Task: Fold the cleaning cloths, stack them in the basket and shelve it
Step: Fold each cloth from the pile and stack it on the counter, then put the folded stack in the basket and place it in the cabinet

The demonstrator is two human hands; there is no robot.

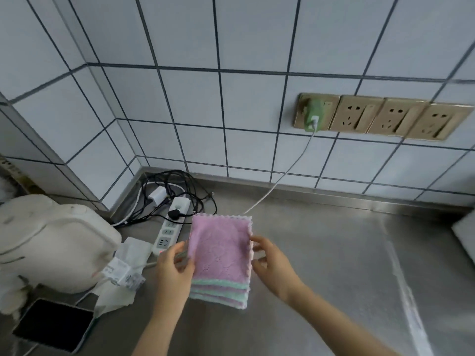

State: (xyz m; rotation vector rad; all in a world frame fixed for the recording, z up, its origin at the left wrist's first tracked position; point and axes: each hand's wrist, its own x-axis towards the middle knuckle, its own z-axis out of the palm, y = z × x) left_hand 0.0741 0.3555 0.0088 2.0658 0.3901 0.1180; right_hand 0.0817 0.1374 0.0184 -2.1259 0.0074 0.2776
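Observation:
A stack of folded cleaning cloths (220, 255), pink on top with green and pink layers showing at its near edge, is held above the steel counter (334, 253). My left hand (174, 268) grips the stack's left edge with curled fingers. My right hand (272, 263) holds the right edge, fingertips curled against it. No basket is in view.
A white power strip (171, 227) with tangled black cables (177, 191) lies in the corner. A white plush toy (51, 242), crumpled papers (123, 273) and a dark phone (54, 325) sit at the left. Wall sockets (380, 116) with a green charger (312, 116) are behind. A white object (466, 237) is at the right edge.

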